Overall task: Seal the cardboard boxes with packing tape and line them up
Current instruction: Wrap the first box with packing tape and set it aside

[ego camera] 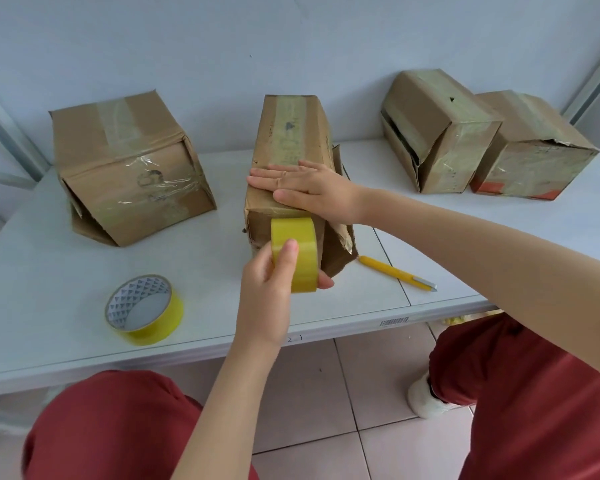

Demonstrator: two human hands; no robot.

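Note:
A tall brown cardboard box [291, 133] stands in the middle of the white table [49, 271], a strip of tape running along its top. My right hand [305, 188] lies flat on the near end of that top, fingers straight. My left hand [271, 292] grips a yellow tape roll [297, 254] against the box's front face, thumb on the roll's outer band. A side flap of this box hangs open on the right. Another taped box [129, 168] sits tilted at the left. Two more taped boxes [433, 129] [530, 147] stand side by side at the back right.
A second yellow tape roll [142, 310] lies flat near the table's front left edge. A yellow utility knife [395, 271] lies right of the middle box. My red-trousered knees and a tiled floor [326, 393] show below the table edge. A pale wall stands behind.

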